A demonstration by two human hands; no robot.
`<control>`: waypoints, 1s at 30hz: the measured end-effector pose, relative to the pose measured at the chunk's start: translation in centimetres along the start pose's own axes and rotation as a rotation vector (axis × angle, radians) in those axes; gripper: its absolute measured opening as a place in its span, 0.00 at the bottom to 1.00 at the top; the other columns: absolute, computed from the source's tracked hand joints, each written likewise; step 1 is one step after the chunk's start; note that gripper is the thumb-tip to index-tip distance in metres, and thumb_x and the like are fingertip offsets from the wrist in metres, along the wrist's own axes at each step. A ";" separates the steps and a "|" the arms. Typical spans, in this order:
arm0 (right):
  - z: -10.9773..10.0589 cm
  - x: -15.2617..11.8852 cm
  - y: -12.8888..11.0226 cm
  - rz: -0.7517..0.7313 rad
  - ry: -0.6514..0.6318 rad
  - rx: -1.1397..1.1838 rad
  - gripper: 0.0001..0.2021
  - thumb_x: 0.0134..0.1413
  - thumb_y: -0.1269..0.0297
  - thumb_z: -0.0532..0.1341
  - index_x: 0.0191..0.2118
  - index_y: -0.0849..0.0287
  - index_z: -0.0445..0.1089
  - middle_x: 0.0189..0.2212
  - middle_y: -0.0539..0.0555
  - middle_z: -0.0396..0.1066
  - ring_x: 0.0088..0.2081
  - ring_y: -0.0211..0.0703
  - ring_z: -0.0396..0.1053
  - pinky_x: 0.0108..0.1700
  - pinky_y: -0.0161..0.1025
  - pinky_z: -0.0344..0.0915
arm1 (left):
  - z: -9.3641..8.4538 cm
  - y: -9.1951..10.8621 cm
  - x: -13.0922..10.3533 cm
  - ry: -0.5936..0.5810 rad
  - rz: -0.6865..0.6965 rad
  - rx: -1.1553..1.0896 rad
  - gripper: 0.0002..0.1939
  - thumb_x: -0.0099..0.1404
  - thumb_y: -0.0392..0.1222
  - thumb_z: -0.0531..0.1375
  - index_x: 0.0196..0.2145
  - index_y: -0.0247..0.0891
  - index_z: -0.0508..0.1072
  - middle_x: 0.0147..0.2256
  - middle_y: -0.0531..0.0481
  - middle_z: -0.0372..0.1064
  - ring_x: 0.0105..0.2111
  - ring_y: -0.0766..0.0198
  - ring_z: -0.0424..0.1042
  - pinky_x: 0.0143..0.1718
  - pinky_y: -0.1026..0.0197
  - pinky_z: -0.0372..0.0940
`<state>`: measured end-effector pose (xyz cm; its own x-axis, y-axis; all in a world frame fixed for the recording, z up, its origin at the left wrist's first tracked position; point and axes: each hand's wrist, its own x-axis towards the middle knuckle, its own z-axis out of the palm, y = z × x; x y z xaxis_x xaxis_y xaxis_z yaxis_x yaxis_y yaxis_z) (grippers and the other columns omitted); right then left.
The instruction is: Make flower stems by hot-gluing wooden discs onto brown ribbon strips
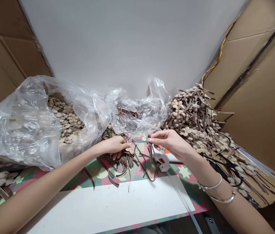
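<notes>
My right hand [170, 142] pinches a short brown ribbon strip [150, 151] between thumb and fingertips, and the strip hangs down. Just under that hand lies a white glue gun [164, 160] with an orange part, and a clear glue stick [180, 191] runs from its rear. My left hand [115, 145] has its fingers curled over a loose heap of brown ribbon strips [121, 164]. A cream patch shows by its fingertips; whether the fingers hold it or a strip, I cannot make out.
A clear plastic bag [30, 120] of cream flower-shaped pieces [68, 122] stands at left. Behind the hands is another plastic bag [149, 110] with ribbon strips. Flower pieces with ribbon tails [193, 117] pile up at right. A white board [118, 204] lies in front; cardboard [261, 81] flanks the table.
</notes>
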<state>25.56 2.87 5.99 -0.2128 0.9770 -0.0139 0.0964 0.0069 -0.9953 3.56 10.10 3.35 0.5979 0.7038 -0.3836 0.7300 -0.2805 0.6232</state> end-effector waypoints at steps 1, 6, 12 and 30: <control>0.0 0.0 0.0 0.009 -0.005 -0.001 0.10 0.39 0.59 0.68 0.25 0.62 0.73 0.20 0.50 0.66 0.22 0.33 0.58 0.25 0.35 0.55 | 0.0 0.0 0.0 0.005 0.014 -0.006 0.29 0.56 0.66 0.48 0.15 0.37 0.63 0.13 0.49 0.65 0.12 0.65 0.62 0.18 0.64 0.57; 0.2 -0.1 0.2 0.023 -0.041 -0.047 0.09 0.40 0.61 0.67 0.23 0.63 0.73 0.20 0.49 0.64 0.22 0.32 0.58 0.24 0.34 0.53 | -0.5 0.1 0.0 0.077 0.081 0.000 0.24 0.57 0.61 0.51 0.19 0.37 0.64 0.13 0.53 0.61 0.12 0.67 0.58 0.18 0.65 0.55; 1.2 -0.1 0.9 0.050 -0.076 -0.041 0.12 0.39 0.63 0.68 0.31 0.61 0.71 0.21 0.50 0.69 0.22 0.33 0.62 0.24 0.33 0.57 | -2.1 2.3 -2.1 0.314 0.208 0.047 0.19 0.60 0.56 0.51 0.23 0.38 0.65 0.15 0.55 0.57 0.16 0.68 0.57 0.20 0.66 0.49; 2.8 -0.3 1.5 -0.007 -0.084 0.114 0.22 0.39 0.64 0.68 0.33 0.55 0.52 0.18 0.45 0.70 0.18 0.33 0.64 0.20 0.28 0.55 | -0.5 4.7 -4.5 0.308 0.349 0.076 0.19 0.64 0.52 0.48 0.24 0.38 0.66 0.17 0.55 0.60 0.17 0.70 0.56 0.20 0.67 0.48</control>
<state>23.03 2.03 4.19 -0.2942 0.9557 -0.0101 -0.0157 -0.0154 -0.9998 4.18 5.93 8.35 0.6941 0.7167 0.0675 0.5318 -0.5737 0.6229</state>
